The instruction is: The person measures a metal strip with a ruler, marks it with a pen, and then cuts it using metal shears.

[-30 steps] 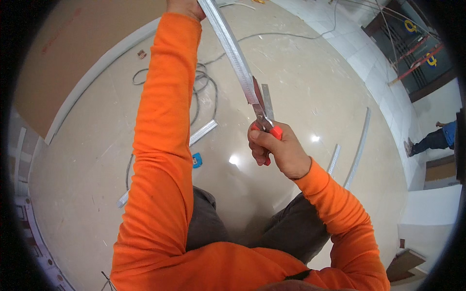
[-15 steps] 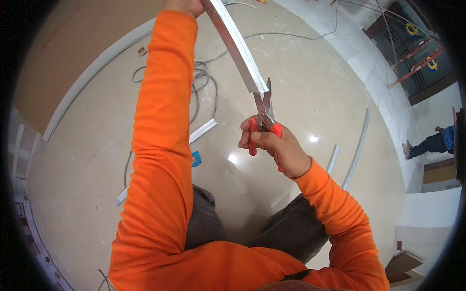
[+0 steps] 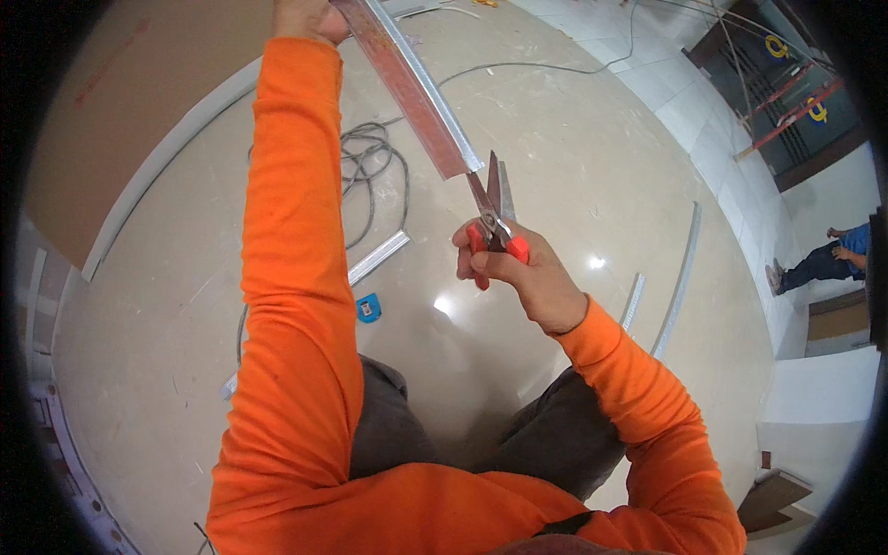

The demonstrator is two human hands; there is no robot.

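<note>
At the top of the view, my left hand [image 3: 310,20] grips a long metal channel [image 3: 412,102] with a silvery lip and reddish-brown face, slanting down to the right. My right hand [image 3: 532,287] holds metal snips [image 3: 491,219] by their red handles, blades parted and pointing up at the channel's lower end; whether they touch it I cannot tell. A blue tape measure [image 3: 368,307] lies on the floor below, near a short metal piece [image 3: 377,259].
A coiled grey cable [image 3: 375,157] lies on the beige floor [image 3: 573,139], with metal strips [image 3: 675,277] at the right. A large brown board [image 3: 139,111] is at upper left, scaffolding [image 3: 777,129] at upper right, another person [image 3: 819,259] at the right edge.
My left hand and the channel have shifted left; since a second ago the channel has turned, showing its reddish face. The snips lean more to the left. The other person's hands have moved.
</note>
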